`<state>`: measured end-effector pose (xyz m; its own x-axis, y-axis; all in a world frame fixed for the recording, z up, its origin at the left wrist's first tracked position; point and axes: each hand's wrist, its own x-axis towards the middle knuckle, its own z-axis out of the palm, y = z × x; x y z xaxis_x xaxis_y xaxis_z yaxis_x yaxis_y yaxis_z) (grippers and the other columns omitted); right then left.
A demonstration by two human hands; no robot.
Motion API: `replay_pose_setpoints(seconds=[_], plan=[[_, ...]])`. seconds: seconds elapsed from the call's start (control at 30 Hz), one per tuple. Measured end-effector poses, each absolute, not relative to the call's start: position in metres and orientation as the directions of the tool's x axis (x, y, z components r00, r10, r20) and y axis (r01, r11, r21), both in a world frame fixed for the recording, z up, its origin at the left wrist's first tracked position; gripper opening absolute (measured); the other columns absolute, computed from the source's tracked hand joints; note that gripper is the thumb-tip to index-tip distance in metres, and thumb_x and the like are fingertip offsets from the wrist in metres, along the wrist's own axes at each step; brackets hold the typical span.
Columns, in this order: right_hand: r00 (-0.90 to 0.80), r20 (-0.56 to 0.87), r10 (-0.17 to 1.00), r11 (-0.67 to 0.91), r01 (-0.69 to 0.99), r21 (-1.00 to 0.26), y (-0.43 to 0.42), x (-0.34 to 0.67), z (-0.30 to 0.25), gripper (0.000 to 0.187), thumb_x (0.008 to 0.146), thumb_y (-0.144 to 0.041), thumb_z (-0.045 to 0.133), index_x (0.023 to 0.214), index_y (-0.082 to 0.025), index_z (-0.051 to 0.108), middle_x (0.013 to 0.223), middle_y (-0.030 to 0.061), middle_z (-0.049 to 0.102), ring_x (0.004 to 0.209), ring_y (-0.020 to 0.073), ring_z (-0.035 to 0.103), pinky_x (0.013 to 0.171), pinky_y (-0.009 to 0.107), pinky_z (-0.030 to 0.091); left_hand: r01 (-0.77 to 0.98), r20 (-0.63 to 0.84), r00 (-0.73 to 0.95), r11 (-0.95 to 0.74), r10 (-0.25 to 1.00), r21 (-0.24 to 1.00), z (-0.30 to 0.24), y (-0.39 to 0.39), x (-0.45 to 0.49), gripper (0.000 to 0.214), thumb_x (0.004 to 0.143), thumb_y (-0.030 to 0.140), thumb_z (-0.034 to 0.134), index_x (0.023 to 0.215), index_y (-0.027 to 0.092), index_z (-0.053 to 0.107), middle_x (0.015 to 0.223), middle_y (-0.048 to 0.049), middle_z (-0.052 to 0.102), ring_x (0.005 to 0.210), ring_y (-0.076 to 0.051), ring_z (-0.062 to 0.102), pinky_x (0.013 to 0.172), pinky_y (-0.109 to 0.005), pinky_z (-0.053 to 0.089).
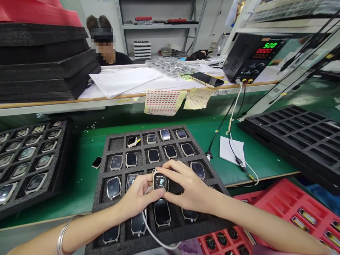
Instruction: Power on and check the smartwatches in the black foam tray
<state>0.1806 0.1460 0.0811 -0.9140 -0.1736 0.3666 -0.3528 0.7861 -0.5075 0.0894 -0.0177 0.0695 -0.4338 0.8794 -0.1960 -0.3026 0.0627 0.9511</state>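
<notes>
Both of my hands meet over a black foam tray [111,143] whose pockets hold several smartwatch bodies. My left hand [138,196] pinches a watch body [160,181] with a lit screen from the left, a silver bangle on its wrist. From the right my right hand [186,187] grips the same watch, its fingers curled over the watch's top edge. A white cable [151,232] runs from under the watch toward me. The tray's top-left pocket stands empty, and a watch [132,141] with a yellow tag lies in the pocket beside it.
A second foam tray [57,170] of watches lies at the left, an empty black tray [292,134] at the right, a red tray [287,202] lower right. One loose watch [96,162] rests on the green mat. A power supply [252,56], a phone, papers and a seated person are behind.
</notes>
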Motion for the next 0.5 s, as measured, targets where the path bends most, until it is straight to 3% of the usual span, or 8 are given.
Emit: replay_pose_setpoints(seconds=[0.23, 0.33, 0.4, 0.5], plan=[[-0.904, 0.404, -0.143, 0.796, -0.347, -0.495, 0.15, 0.179, 0.078, 0.043, 0.085, -0.031, 0.061, 0.123, -0.015, 0.052, 0.099, 0.0107, 0.058, 0.09, 0.0221, 0.056, 0.08, 0.037, 0.049, -0.321, -0.215, -0.415, 0.079, 0.884, 0.944, 0.072, -0.018, 0.09, 0.031, 0.07, 0.039, 0.076, 0.081, 0.012, 0.066, 0.046, 0.0084, 0.039, 0.037, -0.003, 0.023, 0.037, -0.018, 0.02], [-0.851, 0.508, -0.133, 0.857, -0.356, -0.373, 0.147, 0.192, 0.079, 0.049, 0.085, -0.037, 0.061, 0.128, -0.017, 0.048, 0.106, 0.0129, 0.057, 0.098, 0.0256, 0.056, 0.082, 0.041, 0.049, -0.351, -0.208, -0.415, 0.055, 0.886, 0.935, 0.071, -0.018, 0.088, 0.03, 0.073, 0.04, 0.073, 0.079, 0.012, 0.063, 0.049, 0.0074, 0.044, 0.036, -0.002, 0.023, 0.036, -0.017, 0.016], [-0.773, 0.58, -0.256, 0.861, -0.455, -0.226, 0.138, 0.208, 0.079, 0.045, 0.087, -0.034, 0.06, 0.128, -0.02, 0.049, 0.099, 0.011, 0.062, 0.092, 0.0256, 0.058, 0.078, 0.042, 0.05, -0.359, -0.208, -0.4, 0.057, 0.892, 0.932, 0.07, -0.018, 0.085, 0.029, 0.077, 0.039, 0.07, 0.082, 0.012, 0.061, 0.055, 0.0038, 0.054, 0.036, -0.001, 0.023, 0.035, -0.018, 0.014], [-0.697, 0.44, -0.565, 0.738, -0.666, -0.107, 0.115, 0.233, 0.073, 0.027, 0.091, -0.023, 0.051, 0.117, -0.019, 0.059, 0.096, 0.0058, 0.069, 0.088, 0.0207, 0.06, 0.077, 0.036, 0.054, -0.34, -0.212, -0.383, 0.076, 0.899, 0.937, 0.068, -0.02, 0.081, 0.028, 0.082, 0.039, 0.065, 0.085, 0.012, 0.058, 0.07, -0.0038, 0.066, 0.036, -0.001, 0.025, 0.035, -0.018, 0.014]])
